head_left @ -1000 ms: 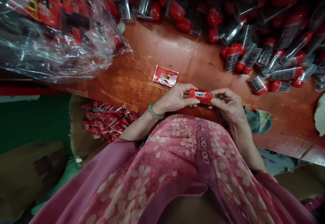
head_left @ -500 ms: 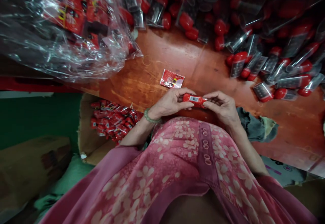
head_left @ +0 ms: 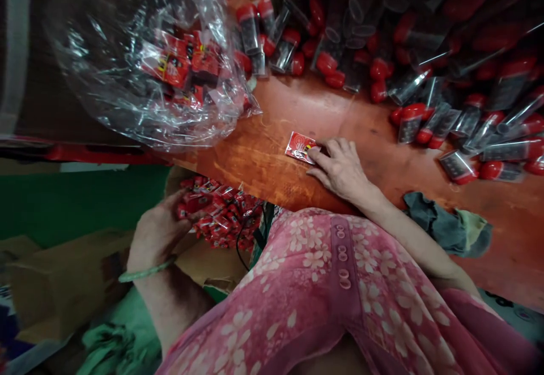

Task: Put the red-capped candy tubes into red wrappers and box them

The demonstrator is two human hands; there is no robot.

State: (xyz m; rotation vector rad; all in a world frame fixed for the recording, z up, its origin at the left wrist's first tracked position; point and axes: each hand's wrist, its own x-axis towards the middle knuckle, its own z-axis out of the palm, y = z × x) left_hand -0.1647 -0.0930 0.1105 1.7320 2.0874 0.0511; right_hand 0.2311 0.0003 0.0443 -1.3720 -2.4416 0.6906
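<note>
The flat red packet (head_left: 297,145) lay on the wooden table (head_left: 272,178), printed face up and glossy. I judged it light, thin and fairly stiff, slippery where it shone, and likelier to crease than to break. The soundest hold seemed a pinch across two opposite edges, since the smooth face offered little grip. My right hand (head_left: 339,168) came to the packet from its right, fingertips at the right-hand edge and thumb apart from them; how firmly they pressed, I could not tell. My left hand (head_left: 159,230) was well apart from the right, left of the packet and nearer me, its fingers at a red wrapped piece (head_left: 193,202) by the pile (head_left: 227,222); whether they gripped it was unclear. Beyond the packet, to its left, stood a clear plastic bag (head_left: 127,120); beyond it, to the right, red-capped clear containers (head_left: 410,124); rightward and nearer me, a grey cloth (head_left: 436,222).
</note>
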